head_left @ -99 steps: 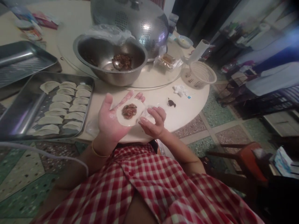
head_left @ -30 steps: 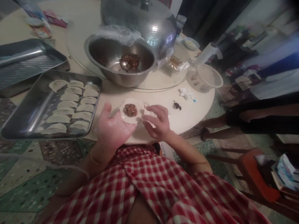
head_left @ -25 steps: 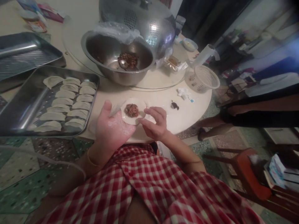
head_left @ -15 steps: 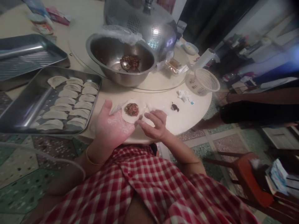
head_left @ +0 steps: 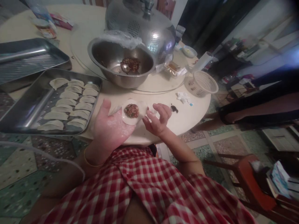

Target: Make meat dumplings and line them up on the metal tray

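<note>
My left hand (head_left: 112, 129) lies palm up, floury, with its thumb raised. Across its fingers rests a round dumpling wrapper (head_left: 129, 120) bearing a mound of meat filling (head_left: 131, 110). To the right of the wrapper, my right hand (head_left: 158, 119) has its fingers bent and apart, the tips close to the wrapper's edge; contact there is hard to make out. Left of my hands, a metal tray (head_left: 25, 107) carries rows of folded dumplings (head_left: 63, 108). Beyond them stands a steel bowl (head_left: 121, 81) with more filling and a spoon (head_left: 125, 68) inside.
A second metal tray (head_left: 28, 59) sits behind the first. A perforated steel dome (head_left: 140, 21) stands behind the bowl on the turntable. A plastic basket (head_left: 202, 83), crumpled tissue (head_left: 183, 97) and dark scraps (head_left: 174, 108) lie right. Someone's leg (head_left: 247, 115) shows farther right.
My right hand has drawn slightly up and right from the wrapper, its fingers lifting. The filled wrapper stays on my left hand. The person at the right has shifted, and the view has moved slightly.
</note>
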Motion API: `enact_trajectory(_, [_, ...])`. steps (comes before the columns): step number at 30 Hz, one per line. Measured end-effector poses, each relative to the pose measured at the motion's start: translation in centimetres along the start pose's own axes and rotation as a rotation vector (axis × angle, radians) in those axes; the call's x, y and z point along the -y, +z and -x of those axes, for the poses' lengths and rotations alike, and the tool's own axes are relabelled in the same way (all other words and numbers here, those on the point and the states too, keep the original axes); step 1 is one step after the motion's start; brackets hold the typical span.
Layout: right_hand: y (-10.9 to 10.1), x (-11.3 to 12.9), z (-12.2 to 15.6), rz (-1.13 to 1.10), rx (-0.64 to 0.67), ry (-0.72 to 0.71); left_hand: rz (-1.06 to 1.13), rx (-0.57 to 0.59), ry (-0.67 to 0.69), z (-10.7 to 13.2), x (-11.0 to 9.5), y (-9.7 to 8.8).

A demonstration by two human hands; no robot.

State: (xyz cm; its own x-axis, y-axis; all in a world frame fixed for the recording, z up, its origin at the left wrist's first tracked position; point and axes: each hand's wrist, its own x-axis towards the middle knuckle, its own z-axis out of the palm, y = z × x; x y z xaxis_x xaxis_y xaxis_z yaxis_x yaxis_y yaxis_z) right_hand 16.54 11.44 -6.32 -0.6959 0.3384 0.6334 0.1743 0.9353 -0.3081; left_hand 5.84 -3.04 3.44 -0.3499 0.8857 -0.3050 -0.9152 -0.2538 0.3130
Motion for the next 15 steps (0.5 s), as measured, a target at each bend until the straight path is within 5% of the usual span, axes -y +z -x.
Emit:
enact_trajectory(4, [0.3, -0.1, -0.1, 0.016, 0.012, -0.071, 0.020, 0.041, -0.013, 0.1, 0.3, 0.2])
enact_trajectory(9, [0.1, -0.3, -0.1, -0.064, 0.178, -0.098, -0.018, 0.078, -0.019, 0.4, 0.3, -0.3])
enact_trajectory(15, [-1.0, 0.4, -0.1, -0.080, 0.334, -0.171, -0.004, 0.009, -0.063, 0.5, 0.2, -0.4])
